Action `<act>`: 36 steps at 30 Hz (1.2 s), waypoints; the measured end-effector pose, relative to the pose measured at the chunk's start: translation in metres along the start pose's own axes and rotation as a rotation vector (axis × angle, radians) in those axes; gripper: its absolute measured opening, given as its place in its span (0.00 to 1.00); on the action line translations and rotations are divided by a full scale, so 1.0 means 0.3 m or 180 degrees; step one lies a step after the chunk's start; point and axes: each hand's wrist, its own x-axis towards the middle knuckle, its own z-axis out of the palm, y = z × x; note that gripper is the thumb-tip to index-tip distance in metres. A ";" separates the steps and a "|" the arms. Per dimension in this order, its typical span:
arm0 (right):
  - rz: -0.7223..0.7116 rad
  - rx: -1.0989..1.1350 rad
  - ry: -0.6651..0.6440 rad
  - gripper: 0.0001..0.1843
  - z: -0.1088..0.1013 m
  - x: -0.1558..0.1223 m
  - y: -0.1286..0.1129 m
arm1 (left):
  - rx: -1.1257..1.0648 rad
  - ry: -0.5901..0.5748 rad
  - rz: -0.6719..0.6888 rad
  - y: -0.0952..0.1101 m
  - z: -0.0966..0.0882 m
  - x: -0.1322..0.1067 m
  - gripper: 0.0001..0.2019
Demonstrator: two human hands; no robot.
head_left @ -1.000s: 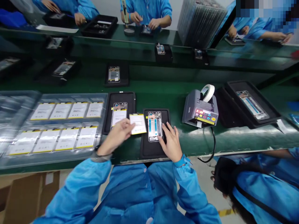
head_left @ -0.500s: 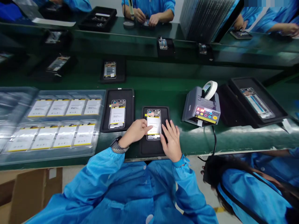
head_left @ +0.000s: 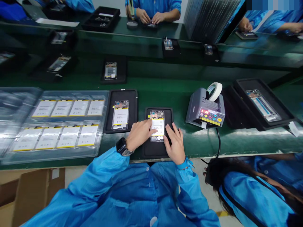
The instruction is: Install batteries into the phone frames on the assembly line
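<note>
A phone body (head_left: 157, 139), its back off and its inside showing, lies in a black tray (head_left: 151, 151) in front of me. A white battery (head_left: 159, 125) with yellow edges sits in it. My left hand (head_left: 141, 134) is at the phone's left side, thumb and forefinger apart, the thumb lying on the battery; its other fingers are curled and partly hidden. Along the right edge, my right hand (head_left: 174, 143) rests open with spread fingers, its fingertips touching the phone or tray. A second phone body (head_left: 121, 113) with a battery lies in another black tray (head_left: 109, 124) to the left.
Clear plastic trays (head_left: 91, 153) of batteries (head_left: 68, 136) stand at left. A grey tape dispenser (head_left: 205, 107) with a lit display is right of me, its cable hanging over the edge. More trays with phone bodies (head_left: 264, 105) lie right and behind. Co-workers sit opposite and at lower right.
My left hand has turned so its back faces up more, and its forefinger has moved up the battery's left edge, apart from the thumb. My right hand stays nearly still beside the phone.
</note>
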 end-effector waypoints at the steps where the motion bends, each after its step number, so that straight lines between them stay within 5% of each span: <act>1: -0.0015 0.0035 -0.0004 0.27 -0.001 -0.001 -0.001 | -0.0040 0.0271 0.0070 0.004 0.023 -0.019 0.14; 6: 0.0118 0.0412 0.0125 0.31 0.003 -0.039 -0.013 | -0.0337 0.1125 0.0389 0.024 0.162 -0.138 0.24; 12: 0.0449 0.0361 0.0311 0.31 0.004 -0.127 -0.024 | -0.0803 0.0929 0.0579 0.023 0.220 -0.234 0.37; 19: 0.0708 0.0293 0.0356 0.23 -0.072 -0.185 -0.077 | -0.0919 0.0823 0.0667 0.001 0.198 -0.314 0.30; 24: 0.0788 -0.0023 0.0653 0.24 -0.084 -0.022 -0.057 | -0.0782 0.0796 0.0714 -0.016 0.172 -0.269 0.24; 30: 0.0619 -0.0126 -0.0211 0.44 0.017 0.182 0.050 | -0.0124 0.0849 0.0961 -0.007 0.116 -0.198 0.16; 36: 0.0738 -0.0033 -0.0672 0.52 0.053 0.217 0.095 | 0.0039 0.0746 0.1168 -0.025 0.076 -0.096 0.08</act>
